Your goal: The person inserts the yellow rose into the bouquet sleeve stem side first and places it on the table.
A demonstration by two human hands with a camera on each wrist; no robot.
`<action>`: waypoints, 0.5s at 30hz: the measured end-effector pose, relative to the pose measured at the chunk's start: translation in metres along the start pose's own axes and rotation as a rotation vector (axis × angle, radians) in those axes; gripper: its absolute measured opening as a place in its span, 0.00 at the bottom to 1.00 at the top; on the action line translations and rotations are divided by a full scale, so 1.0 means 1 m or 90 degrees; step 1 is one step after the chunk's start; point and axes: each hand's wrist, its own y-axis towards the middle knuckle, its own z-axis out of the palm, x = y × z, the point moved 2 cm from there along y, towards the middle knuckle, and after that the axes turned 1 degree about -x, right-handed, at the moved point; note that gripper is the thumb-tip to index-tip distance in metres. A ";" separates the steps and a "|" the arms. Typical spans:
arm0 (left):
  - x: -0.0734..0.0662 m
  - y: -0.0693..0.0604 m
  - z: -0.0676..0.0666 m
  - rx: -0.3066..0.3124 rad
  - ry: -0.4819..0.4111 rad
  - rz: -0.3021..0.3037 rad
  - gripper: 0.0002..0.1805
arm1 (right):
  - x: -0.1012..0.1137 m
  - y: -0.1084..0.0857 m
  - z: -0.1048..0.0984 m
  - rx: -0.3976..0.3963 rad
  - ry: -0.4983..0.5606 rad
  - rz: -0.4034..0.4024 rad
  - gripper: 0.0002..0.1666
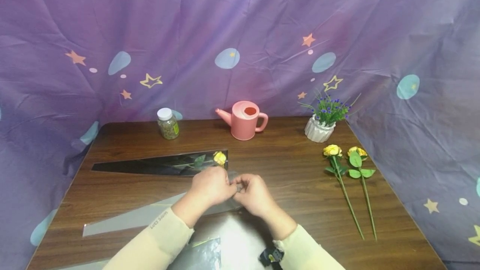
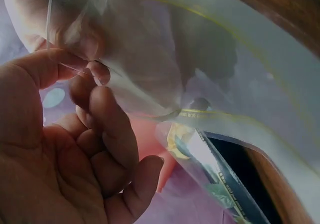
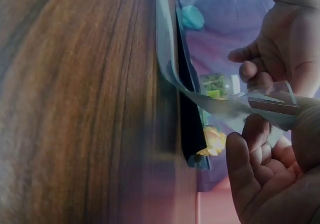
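Observation:
A translucent grey flower sleeve [image 1: 138, 215] with a yellow-lined edge slants across the table, its wide end raised. My left hand [image 1: 211, 184] and right hand [image 1: 256, 197] meet at that end, and each pinches the film between thumb and finger. In the left wrist view the sleeve [image 2: 210, 58] bends away from the fingertips. Its clear edge crosses between both hands in the right wrist view. Just behind the hands lies a black-backed sleeve [image 1: 150, 165] holding a yellow rose [image 1: 219, 158].
Two yellow roses [image 1: 332, 150] [image 1: 357, 152] lie at the right. Along the back stand a lidded jar [image 1: 168, 125], a pink watering can [image 1: 243, 123] and a white pot [image 1: 319, 130] of purple flowers. Another clear sleeve [image 1: 204, 255] is near the front edge, partly behind my left sleeve.

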 end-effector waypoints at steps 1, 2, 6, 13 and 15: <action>0.001 0.000 0.000 0.006 0.006 0.000 0.22 | 0.000 0.000 0.000 0.003 0.004 0.005 0.11; 0.001 0.001 -0.001 0.011 0.014 0.001 0.20 | 0.000 0.000 0.000 0.006 0.003 0.009 0.12; 0.003 0.001 -0.004 0.020 0.036 0.007 0.16 | -0.005 0.002 -0.005 0.002 -0.038 0.014 0.14; 0.007 0.000 -0.008 0.016 0.013 0.023 0.18 | -0.018 0.005 -0.028 0.019 0.016 0.023 0.08; 0.007 0.001 -0.008 0.017 0.005 0.025 0.19 | -0.018 0.005 -0.036 0.039 0.041 0.018 0.07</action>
